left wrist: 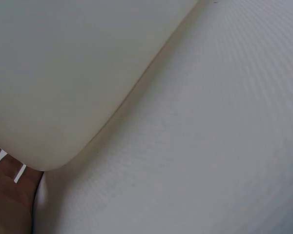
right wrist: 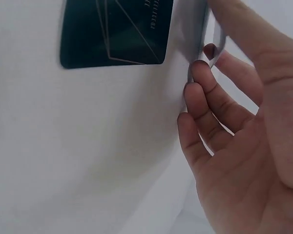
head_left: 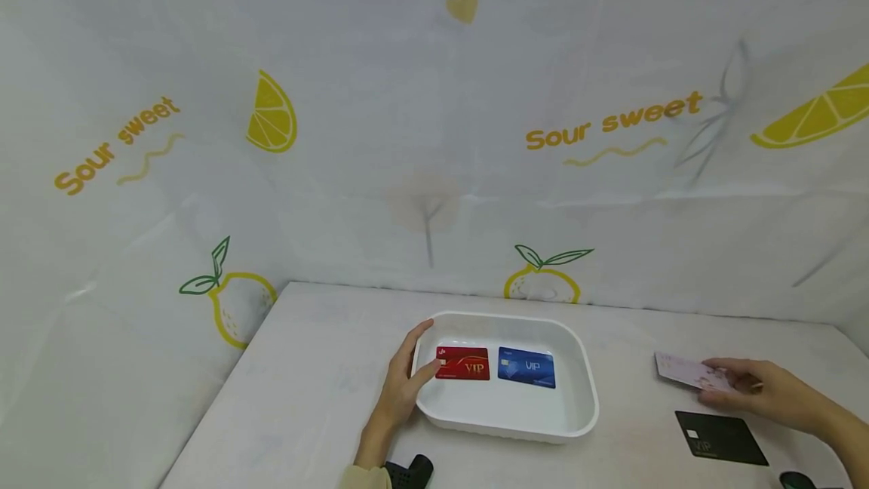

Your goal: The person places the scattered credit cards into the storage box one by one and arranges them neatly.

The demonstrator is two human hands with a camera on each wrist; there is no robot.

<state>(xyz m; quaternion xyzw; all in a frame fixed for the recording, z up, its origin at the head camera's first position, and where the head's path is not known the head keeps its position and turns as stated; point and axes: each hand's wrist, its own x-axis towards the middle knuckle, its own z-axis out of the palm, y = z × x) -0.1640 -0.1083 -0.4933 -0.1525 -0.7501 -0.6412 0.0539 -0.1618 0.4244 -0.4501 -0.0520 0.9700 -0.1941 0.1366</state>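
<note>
A white plastic tray [head_left: 502, 422] holds a red VIP card [head_left: 468, 370] and a blue VIP card [head_left: 526, 368], side by side on its floor. My left hand [head_left: 403, 379] grips the tray's left side, thumb over the rim by the red card and fingers along the outer wall. Off to the right, my right hand [head_left: 760, 391] pinches a pale pink card [head_left: 689, 372] with a floral print between thumb and fingers. In the right wrist view that card is seen edge-on. Below that hand lies a black VIP card [head_left: 721, 438], flat on the table.
The white table [head_left: 305, 383] meets a hanging white sheet [head_left: 380, 134] printed with lemons and lettering at its back edge. Dark wrist devices show at the bottom, a black one [head_left: 412, 472] by the left sleeve.
</note>
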